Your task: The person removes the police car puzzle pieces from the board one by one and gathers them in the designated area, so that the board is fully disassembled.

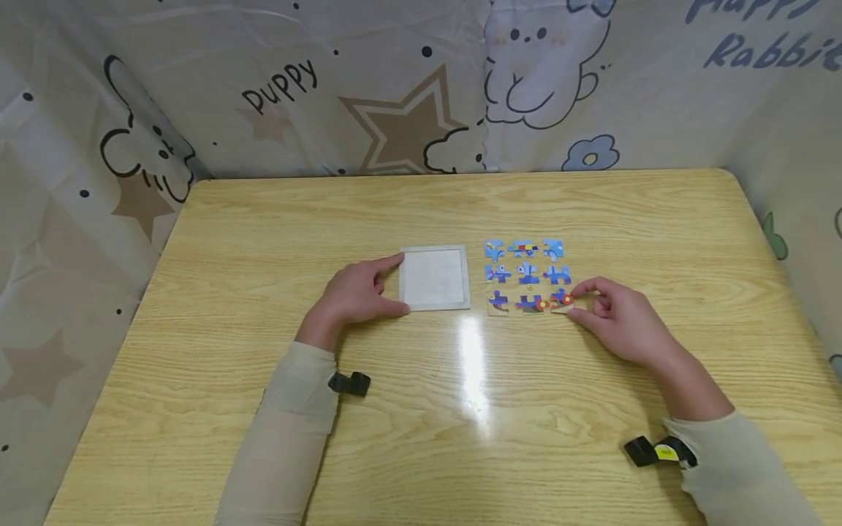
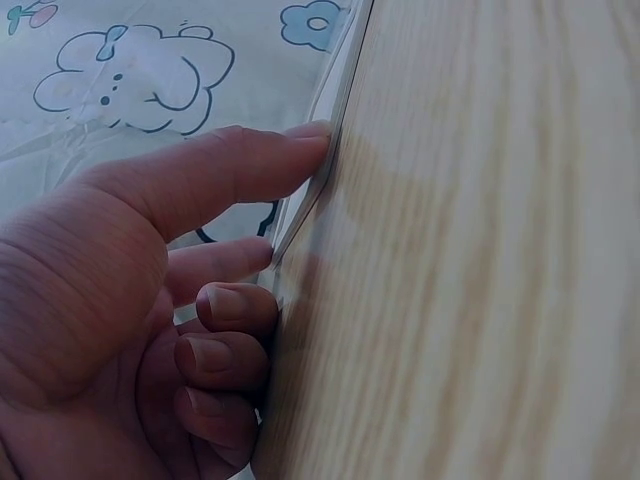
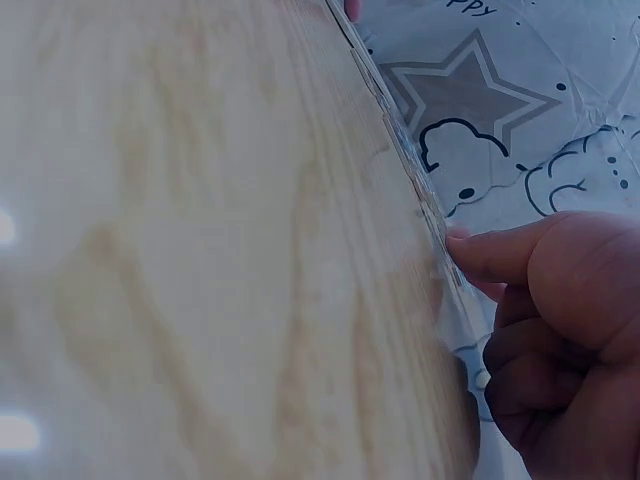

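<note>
A square board with a raised pale rim and white middle, a puzzle tray point(image 1: 434, 279), lies flat on the wooden table. My left hand point(image 1: 358, 292) holds its left side, index fingertip at the far corner and thumb at the near one. In the left wrist view, the other fingers point(image 2: 212, 355) are curled beneath. To the tray's right, blue picture jigsaw pieces point(image 1: 528, 274) lie spaced in three rows. My right hand point(image 1: 621, 318) pinches the right end piece point(image 1: 560, 298) of the nearest row between thumb and index finger. The right wrist view shows this hand's thumb point(image 3: 490, 255) at the pieces' edge.
The wood-grain table point(image 1: 197, 292) reaches past both hands on each side. Behind it hangs a pale cloth point(image 1: 316, 139) printed with stars and cartoon animals. A small black camera point(image 1: 351, 383) sits on the left wrist, another camera point(image 1: 641, 451) on the right.
</note>
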A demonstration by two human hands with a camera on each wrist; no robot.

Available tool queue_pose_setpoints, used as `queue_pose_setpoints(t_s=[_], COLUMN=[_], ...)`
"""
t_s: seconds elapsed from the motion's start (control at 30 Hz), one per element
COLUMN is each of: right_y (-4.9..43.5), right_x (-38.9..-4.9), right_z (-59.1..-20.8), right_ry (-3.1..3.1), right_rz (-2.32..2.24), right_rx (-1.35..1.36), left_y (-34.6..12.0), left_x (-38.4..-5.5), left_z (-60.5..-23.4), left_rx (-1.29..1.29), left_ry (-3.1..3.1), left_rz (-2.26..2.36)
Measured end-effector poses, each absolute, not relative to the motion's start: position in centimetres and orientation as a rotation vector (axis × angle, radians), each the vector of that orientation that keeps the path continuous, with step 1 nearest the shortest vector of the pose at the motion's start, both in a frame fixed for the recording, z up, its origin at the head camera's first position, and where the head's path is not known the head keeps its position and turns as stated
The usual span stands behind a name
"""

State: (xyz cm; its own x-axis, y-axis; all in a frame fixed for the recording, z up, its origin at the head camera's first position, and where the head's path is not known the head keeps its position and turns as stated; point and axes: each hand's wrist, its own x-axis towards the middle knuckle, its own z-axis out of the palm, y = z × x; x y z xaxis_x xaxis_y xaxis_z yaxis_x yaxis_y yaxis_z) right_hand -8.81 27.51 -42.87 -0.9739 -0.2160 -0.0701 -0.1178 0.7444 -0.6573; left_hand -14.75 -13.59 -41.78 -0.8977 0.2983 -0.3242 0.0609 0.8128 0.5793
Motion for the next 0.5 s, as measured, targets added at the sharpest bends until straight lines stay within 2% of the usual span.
queue_pose_setpoints(t_s=[0.5], right_y=[27.75], right_x=[-8.84], right_z=[-43.02], right_ry=[2.816], right_rz=[-1.011], right_rx=[-0.293], left_y=[-13.46], left_x=[-14.68], left_z=[-41.73], left_rx=[0.29], left_ry=[2.597], left_rz=[0.797])
